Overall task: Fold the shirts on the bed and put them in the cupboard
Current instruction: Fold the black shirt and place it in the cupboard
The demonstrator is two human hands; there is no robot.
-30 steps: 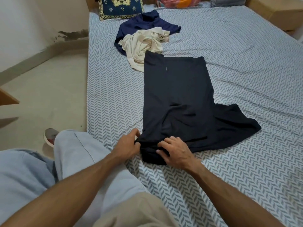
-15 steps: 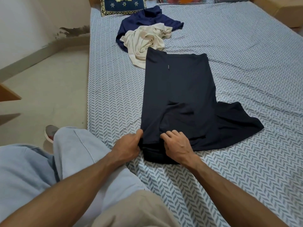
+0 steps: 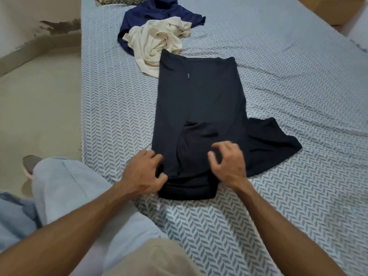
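A soft black shirt (image 3: 201, 108) lies folded long on the chevron-print bed (image 3: 288, 92). The left hand (image 3: 142, 174) pinches its near edge; the right hand (image 3: 229, 164) hovers above, fingers (image 3: 214, 158) curled and spread.

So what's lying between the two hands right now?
Only the near end of the black shirt, in the head view, between left hand and right hand.

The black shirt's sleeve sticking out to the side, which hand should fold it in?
Right. The unfolded sleeve of the black shirt lies just beyond the right hand, while the left hand grips the opposite edge and would probably have to cross over.
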